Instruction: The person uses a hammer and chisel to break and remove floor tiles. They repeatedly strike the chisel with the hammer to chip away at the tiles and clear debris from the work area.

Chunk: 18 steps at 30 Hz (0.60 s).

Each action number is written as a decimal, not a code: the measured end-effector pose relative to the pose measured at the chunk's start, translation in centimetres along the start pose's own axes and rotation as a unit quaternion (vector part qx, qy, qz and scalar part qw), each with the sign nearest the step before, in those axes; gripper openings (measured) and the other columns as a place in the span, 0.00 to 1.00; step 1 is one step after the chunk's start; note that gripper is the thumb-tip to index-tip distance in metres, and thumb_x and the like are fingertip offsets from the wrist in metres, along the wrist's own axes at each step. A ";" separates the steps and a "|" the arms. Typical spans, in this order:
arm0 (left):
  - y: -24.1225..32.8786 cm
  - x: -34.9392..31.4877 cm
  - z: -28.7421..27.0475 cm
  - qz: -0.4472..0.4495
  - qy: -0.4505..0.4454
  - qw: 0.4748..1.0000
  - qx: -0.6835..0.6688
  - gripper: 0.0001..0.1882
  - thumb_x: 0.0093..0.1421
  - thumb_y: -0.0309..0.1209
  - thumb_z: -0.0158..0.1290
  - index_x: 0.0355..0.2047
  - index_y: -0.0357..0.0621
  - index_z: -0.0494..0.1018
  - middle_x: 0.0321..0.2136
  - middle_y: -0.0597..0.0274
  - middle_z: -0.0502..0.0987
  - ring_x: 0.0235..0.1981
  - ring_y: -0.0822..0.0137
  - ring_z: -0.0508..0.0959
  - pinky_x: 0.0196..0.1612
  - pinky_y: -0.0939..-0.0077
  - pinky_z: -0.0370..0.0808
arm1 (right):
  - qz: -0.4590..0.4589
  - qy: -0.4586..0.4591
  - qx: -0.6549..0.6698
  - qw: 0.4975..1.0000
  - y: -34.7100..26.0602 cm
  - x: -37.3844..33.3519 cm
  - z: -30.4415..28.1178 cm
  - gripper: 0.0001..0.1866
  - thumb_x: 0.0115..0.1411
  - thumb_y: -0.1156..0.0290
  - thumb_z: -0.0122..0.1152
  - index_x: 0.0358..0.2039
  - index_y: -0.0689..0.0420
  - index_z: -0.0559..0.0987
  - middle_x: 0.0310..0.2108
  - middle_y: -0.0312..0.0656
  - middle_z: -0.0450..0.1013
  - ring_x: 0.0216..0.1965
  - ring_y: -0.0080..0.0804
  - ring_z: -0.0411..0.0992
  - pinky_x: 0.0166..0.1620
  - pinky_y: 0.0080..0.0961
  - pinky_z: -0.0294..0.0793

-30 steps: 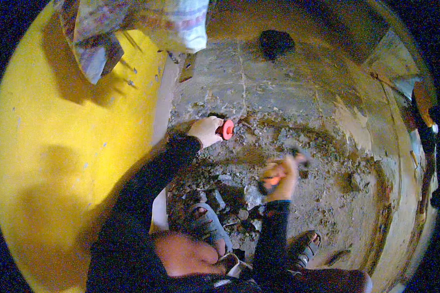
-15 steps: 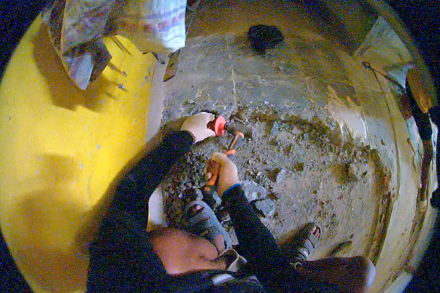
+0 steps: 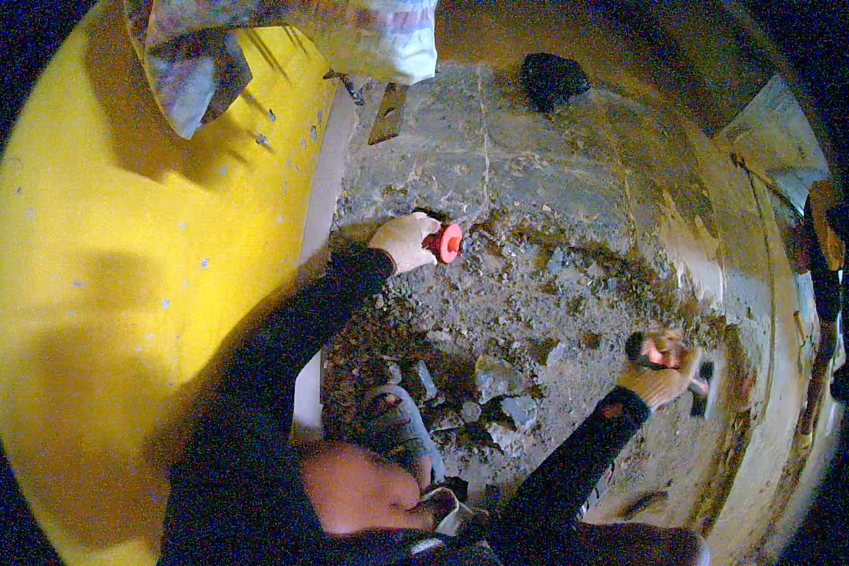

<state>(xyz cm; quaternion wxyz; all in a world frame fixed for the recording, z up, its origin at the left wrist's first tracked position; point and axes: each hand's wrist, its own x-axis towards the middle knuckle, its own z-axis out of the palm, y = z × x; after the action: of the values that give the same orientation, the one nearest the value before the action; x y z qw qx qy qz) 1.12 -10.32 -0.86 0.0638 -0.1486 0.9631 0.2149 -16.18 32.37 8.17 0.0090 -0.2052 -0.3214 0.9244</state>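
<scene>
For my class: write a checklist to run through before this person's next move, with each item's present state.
1. Chisel gripped in the left hand: ok.
2. Red guard between the left hand and the chisel's exposed end: ok.
3. Hammer held in the right hand, apart from the chisel: ok, though blurred.
4. Chisel tip seated: cannot tell; it is hidden.
5. Ground by the left foot free of loose stones: not ok; several lie there.
6. Closed footwear: not ok; an open sandal shows.
</scene>
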 end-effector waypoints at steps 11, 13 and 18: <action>0.2 1.3 -1.4 -0.054 -0.015 0.998 -0.018 0.27 0.46 0.41 0.65 0.47 0.45 0.82 0.43 0.47 0.84 0.46 0.48 0.83 0.50 0.56 0.79 | 0.514 -0.154 -0.187 0.823 21.9 -16.6 -2.5 0.13 0.67 0.55 0.59 0.31 0.51 0.75 0.24 0.37 0.73 0.21 0.30 0.70 0.20 0.30 0.67; 0.6 1.4 -1.4 -0.087 -0.050 0.994 -0.039 0.23 0.47 0.41 0.65 0.42 0.43 0.81 0.40 0.47 0.84 0.43 0.47 0.83 0.47 0.55 0.79 | 0.564 -0.183 -0.214 0.776 19.0 -15.9 -2.9 0.18 0.64 0.49 0.62 0.30 0.49 0.73 0.22 0.33 0.70 0.19 0.25 0.68 0.18 0.26 0.61; 1.4 -0.3 0.4 -0.007 0.089 0.996 0.011 0.27 0.49 0.42 0.68 0.49 0.46 0.79 0.44 0.49 0.80 0.46 0.47 0.81 0.50 0.55 0.77 | 0.372 -0.109 -0.261 0.884 11.9 -10.7 0.6 0.17 0.63 0.50 0.61 0.27 0.48 0.71 0.20 0.32 0.69 0.15 0.22 0.64 0.16 0.23 0.58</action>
<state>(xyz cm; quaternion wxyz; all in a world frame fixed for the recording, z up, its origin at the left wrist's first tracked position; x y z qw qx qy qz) 1.00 -8.81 -0.62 -0.0192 -0.1734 0.9662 0.1899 -5.19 20.98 5.47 -0.4248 -0.2031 -0.4503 0.7587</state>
